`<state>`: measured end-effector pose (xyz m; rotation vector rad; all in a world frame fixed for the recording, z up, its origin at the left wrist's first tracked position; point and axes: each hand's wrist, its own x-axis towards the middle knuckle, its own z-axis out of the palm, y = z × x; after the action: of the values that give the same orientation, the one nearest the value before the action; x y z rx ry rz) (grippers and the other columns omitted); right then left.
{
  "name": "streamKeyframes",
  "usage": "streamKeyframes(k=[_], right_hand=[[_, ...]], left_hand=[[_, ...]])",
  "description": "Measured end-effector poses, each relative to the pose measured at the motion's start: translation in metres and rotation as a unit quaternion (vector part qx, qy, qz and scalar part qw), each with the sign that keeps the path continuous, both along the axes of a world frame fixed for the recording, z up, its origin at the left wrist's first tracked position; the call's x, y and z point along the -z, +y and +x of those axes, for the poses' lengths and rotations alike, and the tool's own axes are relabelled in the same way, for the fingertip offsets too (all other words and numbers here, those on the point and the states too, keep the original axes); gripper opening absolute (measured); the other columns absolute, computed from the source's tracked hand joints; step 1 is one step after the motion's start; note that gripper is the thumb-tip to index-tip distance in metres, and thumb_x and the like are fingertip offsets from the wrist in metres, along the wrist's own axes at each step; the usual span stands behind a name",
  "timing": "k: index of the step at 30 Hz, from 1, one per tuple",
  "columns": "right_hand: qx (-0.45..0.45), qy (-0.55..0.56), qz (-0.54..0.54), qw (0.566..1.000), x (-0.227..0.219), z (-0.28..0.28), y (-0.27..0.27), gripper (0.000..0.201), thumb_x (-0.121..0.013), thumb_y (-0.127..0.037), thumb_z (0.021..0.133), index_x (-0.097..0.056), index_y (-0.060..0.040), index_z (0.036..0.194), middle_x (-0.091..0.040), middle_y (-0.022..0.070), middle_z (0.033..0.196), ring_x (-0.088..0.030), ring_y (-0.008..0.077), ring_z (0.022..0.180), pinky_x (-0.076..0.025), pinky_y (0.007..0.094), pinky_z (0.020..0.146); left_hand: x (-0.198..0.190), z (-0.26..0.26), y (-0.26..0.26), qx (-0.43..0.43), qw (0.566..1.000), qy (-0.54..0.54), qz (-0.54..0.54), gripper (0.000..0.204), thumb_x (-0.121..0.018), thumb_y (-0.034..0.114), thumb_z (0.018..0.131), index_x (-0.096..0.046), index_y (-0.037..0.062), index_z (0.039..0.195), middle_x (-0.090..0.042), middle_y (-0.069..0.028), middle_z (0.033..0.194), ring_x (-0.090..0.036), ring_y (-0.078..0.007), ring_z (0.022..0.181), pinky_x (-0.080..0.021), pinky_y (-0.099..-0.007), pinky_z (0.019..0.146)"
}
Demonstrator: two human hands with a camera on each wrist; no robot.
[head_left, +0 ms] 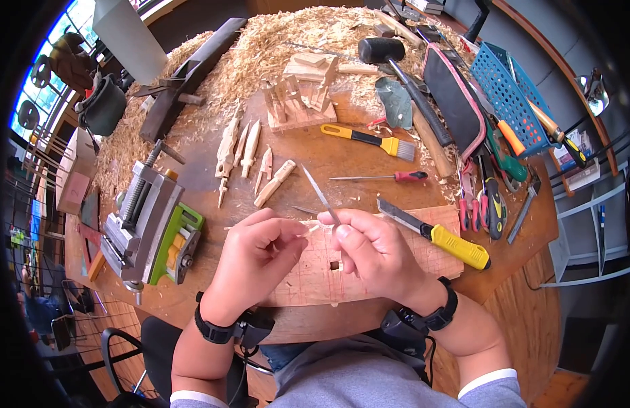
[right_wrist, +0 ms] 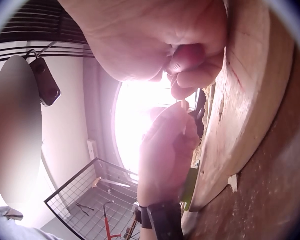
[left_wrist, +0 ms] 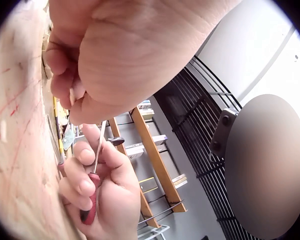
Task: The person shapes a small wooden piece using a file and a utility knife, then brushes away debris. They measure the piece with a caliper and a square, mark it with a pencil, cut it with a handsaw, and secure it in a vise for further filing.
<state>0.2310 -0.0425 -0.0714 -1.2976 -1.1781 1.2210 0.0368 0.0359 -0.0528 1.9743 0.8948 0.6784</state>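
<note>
My right hand (head_left: 379,253) grips a slim needle file (head_left: 317,190), its tapered blade pointing up and away over the board. In the left wrist view the file's red and black handle (left_wrist: 91,202) lies inside the curled right fingers. Close beside it, my left hand (head_left: 255,257) pinches a small pale wooden piece (head_left: 313,230) between thumb and fingertips, mostly hidden by them. Both hands are above a wooden board (head_left: 301,285) marked with red lines and pierced by a small square hole. A yellow utility knife (head_left: 457,246) lies across the board's right end.
Left stands a green and grey vise (head_left: 148,221). Beyond the hands lie carved wooden pieces (head_left: 249,149), a brush (head_left: 376,141) and another red-handled tool (head_left: 386,177). Wood shavings (head_left: 260,41), a black mallet (head_left: 381,50) and a blue basket (head_left: 508,95) are farther back.
</note>
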Motion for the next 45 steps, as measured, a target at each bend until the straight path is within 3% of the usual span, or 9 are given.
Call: streamKeyframes(k=[4, 10, 22, 30, 32, 35, 39, 42, 45], right_hand=[[0.013, -0.138, 0.118, 0.983, 0.002, -0.002, 0.003, 0.029, -0.053, -0.006, 0.095, -0.063, 0.0043, 0.121, -0.063, 0.0162, 0.096, -0.065, 0.0249, 0.081, -0.050, 0.0337, 0.070], [-0.026, -0.280, 0.119, 0.952, -0.013, 0.001, -0.001, 0.033, -0.058, -0.003, 0.089, -0.063, 0.0002, 0.121, -0.060, 0.0189, 0.091, -0.062, 0.0348, 0.082, -0.051, 0.0395, 0.074], [-0.083, -0.386, 0.126, 0.910, -0.019, 0.007, -0.020, 0.034, -0.057, 0.002, 0.080, -0.065, 0.0000, 0.113, -0.059, 0.0170, 0.093, -0.062, 0.0340, 0.091, -0.051, 0.0408, 0.081], [-0.086, -0.411, 0.135, 0.897, -0.010, 0.002, -0.020, 0.035, -0.062, 0.005, 0.080, -0.067, -0.0002, 0.113, -0.059, 0.0149, 0.092, -0.061, 0.0323, 0.086, -0.051, 0.0390, 0.076], [-0.078, -0.398, 0.139, 0.903, -0.009, -0.001, -0.015, 0.035, -0.062, 0.005, 0.080, -0.066, 0.0002, 0.114, -0.059, 0.0152, 0.093, -0.061, 0.0321, 0.086, -0.051, 0.0390, 0.076], [-0.079, -0.392, 0.135, 0.907, -0.009, -0.005, -0.006, 0.036, -0.060, 0.006, 0.080, -0.065, 0.0019, 0.116, -0.058, 0.0162, 0.093, -0.061, 0.0322, 0.086, -0.051, 0.0390, 0.077], [-0.074, -0.372, 0.122, 0.917, -0.014, -0.002, -0.006, 0.036, -0.058, 0.000, 0.082, -0.064, 0.0017, 0.117, -0.056, 0.0186, 0.094, -0.061, 0.0358, 0.085, -0.051, 0.0408, 0.079], [-0.078, -0.386, 0.143, 0.908, -0.011, 0.003, -0.017, 0.035, -0.057, 0.001, 0.081, -0.065, 0.0013, 0.116, -0.056, 0.0185, 0.094, -0.061, 0.0357, 0.088, -0.051, 0.0408, 0.079], [-0.083, -0.409, 0.149, 0.896, -0.013, 0.003, -0.023, 0.034, -0.058, 0.004, 0.081, -0.066, 0.0014, 0.114, -0.056, 0.0169, 0.093, -0.061, 0.0339, 0.089, -0.051, 0.0398, 0.079]], left_hand=[[0.004, -0.003, 0.001, -0.021, 0.999, 0.044, 0.015, 0.011, -0.073, 0.000, 0.081, -0.071, -0.0008, 0.092, -0.057, -0.0069, 0.075, -0.056, -0.0139, 0.063, -0.045, -0.0269, 0.057], [0.010, -0.004, 0.001, -0.021, 0.998, 0.059, 0.032, 0.008, -0.073, 0.000, 0.080, -0.071, -0.0026, 0.087, -0.057, -0.0078, 0.075, -0.056, -0.0148, 0.063, -0.044, -0.0277, 0.057], [0.012, 0.001, 0.001, -0.027, 0.996, 0.072, 0.048, 0.006, -0.073, -0.001, 0.080, -0.070, -0.0038, 0.085, -0.058, -0.0095, 0.073, -0.056, -0.0166, 0.062, -0.043, -0.0293, 0.056], [0.012, 0.001, 0.002, -0.015, 0.996, 0.065, 0.051, 0.005, -0.072, -0.002, 0.080, -0.069, -0.0042, 0.084, -0.057, -0.0099, 0.072, -0.055, -0.0176, 0.062, -0.043, -0.0304, 0.056], [0.009, 0.002, 0.002, -0.011, 0.995, 0.083, 0.059, 0.003, -0.070, 0.000, 0.079, -0.068, -0.0014, 0.082, -0.060, -0.0142, 0.072, -0.061, -0.0293, 0.064, -0.048, -0.0365, 0.057], [0.012, 0.002, 0.002, -0.015, 0.996, 0.075, 0.041, 0.006, -0.072, -0.002, 0.079, -0.069, -0.0041, 0.084, -0.056, -0.0097, 0.072, -0.055, -0.0180, 0.061, -0.042, -0.0305, 0.056], [0.011, 0.001, 0.002, -0.019, 0.996, 0.077, 0.047, 0.006, -0.071, -0.002, 0.080, -0.069, -0.0042, 0.084, -0.058, -0.0103, 0.073, -0.056, -0.0189, 0.062, -0.043, -0.0310, 0.057], [0.010, -0.001, 0.004, -0.017, 0.997, 0.065, 0.044, 0.006, -0.072, -0.001, 0.080, -0.069, -0.0044, 0.085, -0.061, -0.0115, 0.074, -0.057, -0.0203, 0.063, -0.044, -0.0317, 0.058], [0.011, -0.001, 0.005, -0.012, 0.997, 0.050, 0.053, 0.004, -0.070, -0.001, 0.080, -0.068, -0.0018, 0.084, -0.061, -0.0148, 0.075, -0.061, -0.0292, 0.066, -0.048, -0.0364, 0.059]])
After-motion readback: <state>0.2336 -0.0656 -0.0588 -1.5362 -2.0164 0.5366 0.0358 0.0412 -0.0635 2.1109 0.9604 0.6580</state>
